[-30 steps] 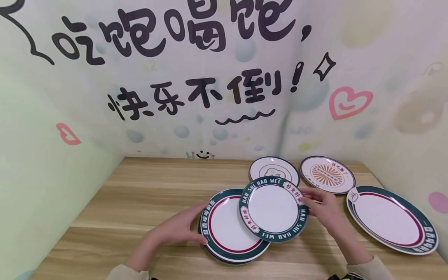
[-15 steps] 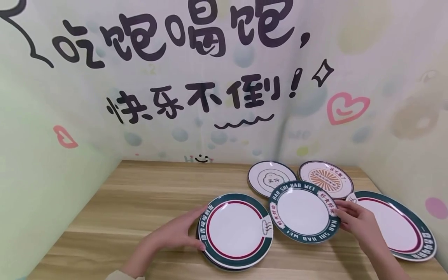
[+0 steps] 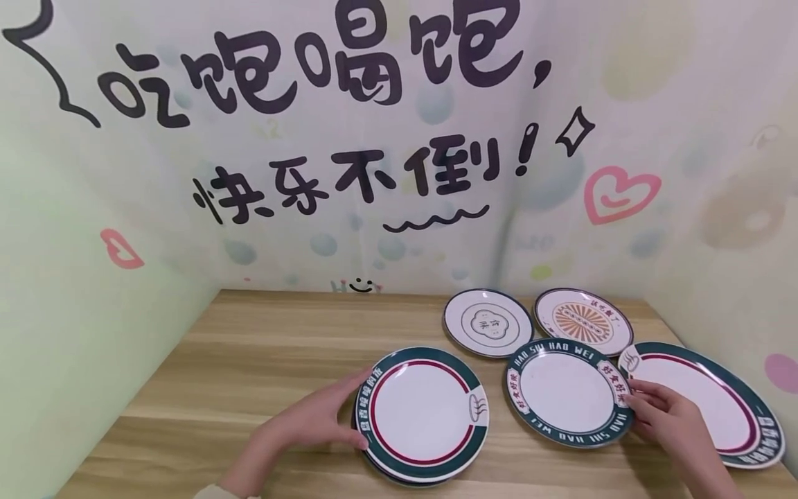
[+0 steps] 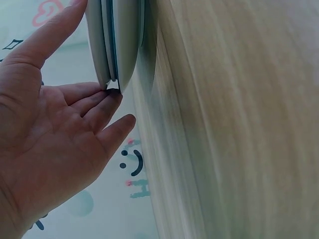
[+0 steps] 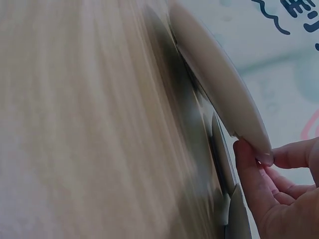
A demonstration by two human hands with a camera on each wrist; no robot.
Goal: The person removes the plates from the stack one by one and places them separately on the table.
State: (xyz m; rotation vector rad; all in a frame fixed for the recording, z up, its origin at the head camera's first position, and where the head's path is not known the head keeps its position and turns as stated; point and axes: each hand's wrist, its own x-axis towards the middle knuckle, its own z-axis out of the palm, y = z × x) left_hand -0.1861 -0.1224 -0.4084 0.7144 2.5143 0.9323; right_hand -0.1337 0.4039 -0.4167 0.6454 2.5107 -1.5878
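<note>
Right hand [image 3: 673, 419] pinches the right rim of the lettered plate [image 3: 567, 394], thumb and fingers close together on it. Versus 1 s ago: plate has moved right, off the plate stack [image 3: 420, 416] it overlapped; now sits right of it, narrow gap between their rims. Right wrist view: plate tilted, raised off the tabletop [image 3: 268, 353], shadow under it. Left hand [image 3: 321, 419] about same place as before, thumb and fingers spread wide against stack's left rim; stack not visibly shifted on table.

Edges: lettered plate's far rim overlaps near rim of cloud plate [image 3: 489, 324] in head view; contact, can't tell. Sunburst plate [image 3: 584, 322] behind, near back wall [image 3: 349, 242]. Oval plate [image 3: 717, 395] right, partly behind right hand, tight room there. Most room: bare wood left of stack, out to left wall [image 3: 112, 333].
</note>
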